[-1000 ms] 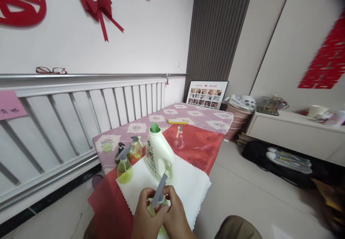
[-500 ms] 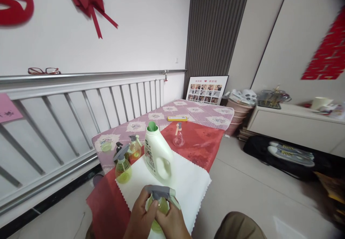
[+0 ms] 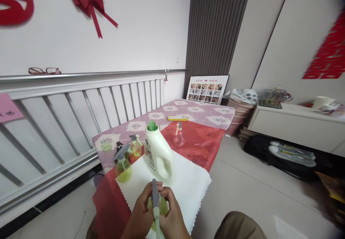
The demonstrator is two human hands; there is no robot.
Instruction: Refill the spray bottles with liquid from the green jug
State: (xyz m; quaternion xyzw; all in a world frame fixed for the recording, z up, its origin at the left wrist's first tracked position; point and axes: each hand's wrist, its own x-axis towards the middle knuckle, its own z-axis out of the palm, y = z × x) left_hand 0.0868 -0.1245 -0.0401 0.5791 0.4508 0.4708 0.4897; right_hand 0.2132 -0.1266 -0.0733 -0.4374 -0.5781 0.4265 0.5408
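A spray bottle (image 3: pixel 155 195) with a grey trigger head and pale green liquid stands at the near edge of the white sheet (image 3: pixel 188 181). My left hand (image 3: pixel 142 207) is closed around its left side, fingers up by the grey head. From the right, my right hand (image 3: pixel 174 210) wraps the bottle, fingertips near the neck. The nozzle end points towards me; the hands hide much of the body. Just beyond stands a large pale green jug (image 3: pixel 159 154) with a green piece in its open mouth.
Left of the jug are a spray bottle (image 3: pixel 124 172) with yellow-green liquid and another with orange liquid (image 3: pixel 135 148). A clear spray bottle (image 3: pixel 178 139) stands on the red cloth (image 3: pixel 199 142). Behind lies a yellow box (image 3: pixel 177 118); a green cap (image 3: pixel 106 146) is at left.
The spray head has turned, its nozzle swinging from pointing right to pointing towards me. My hands have shifted up around the neck. The jug and other bottles stay put.
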